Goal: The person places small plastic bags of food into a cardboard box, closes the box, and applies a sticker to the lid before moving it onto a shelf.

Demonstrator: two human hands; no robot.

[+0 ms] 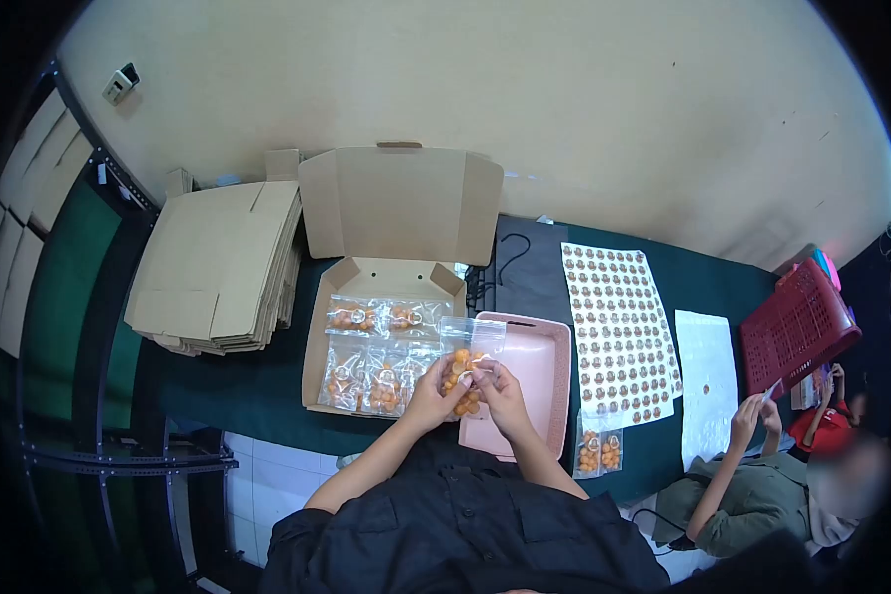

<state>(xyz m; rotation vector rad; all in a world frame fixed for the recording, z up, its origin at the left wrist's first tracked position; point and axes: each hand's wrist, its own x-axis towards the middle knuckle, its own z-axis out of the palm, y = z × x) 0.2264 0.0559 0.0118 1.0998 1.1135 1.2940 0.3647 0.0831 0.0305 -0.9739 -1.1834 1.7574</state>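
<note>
Between my two hands is a clear zip bag (pixel 472 335) of small round orange pieces, its empty top pointing away from me. My left hand (pixel 434 395) grips the bag's left side, fingers closed. My right hand (pixel 503 398) pinches at the bag's front, where a small whitish spot shows by the fingertips. Left of the hands, an open cardboard box (pixel 313 368) has several similar packed bags (pixel 383 386) lying in two rows. Under my right hand stands a pink plastic basket (pixel 540 361), with no contents visible in it.
A stack of flat cardboard boxes (pixel 213 262) stands at the left. To the right lie a sheet of round stickers (pixel 619 327), bags of orange pieces (pixel 600 452), a white sheet (pixel 707 381) and a tilted dark-pink basket (pixel 797 327). A co-worker (pixel 752 500) sits at the right edge.
</note>
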